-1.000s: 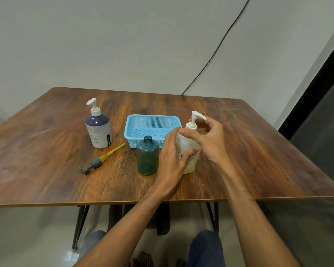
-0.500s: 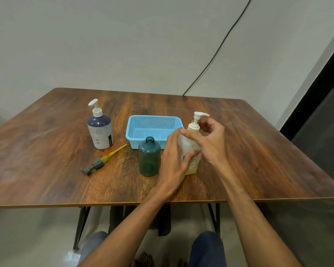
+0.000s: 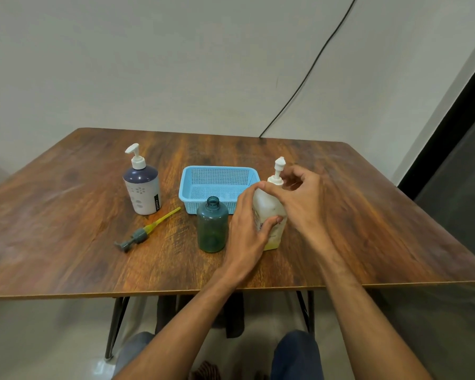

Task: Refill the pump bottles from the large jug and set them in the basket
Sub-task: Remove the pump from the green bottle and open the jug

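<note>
A pale translucent pump bottle point(image 3: 269, 207) stands upright on the table, with a little yellow liquid at its bottom. My left hand point(image 3: 247, 223) grips its body from the left. My right hand point(image 3: 299, 198) pinches the white pump collar at the neck. Left of it stands an open teal bottle point(image 3: 212, 229) with no pump. Its grey pump with a yellow tube point(image 3: 146, 231) lies flat on the table. Behind them sits a light blue basket point(image 3: 188, 187) with nothing in it. A white and navy pump bottle point(image 3: 143, 187) stands further left.
The wooden table point(image 3: 66, 215) ends in a front edge close to my arms. A black cable point(image 3: 307, 78) runs down the wall behind it. My knees show below the table edge.
The white pump head has turned from pointing right to pointing away from me, as my right hand twists the collar. My left hand keeps its grip on the bottle.
</note>
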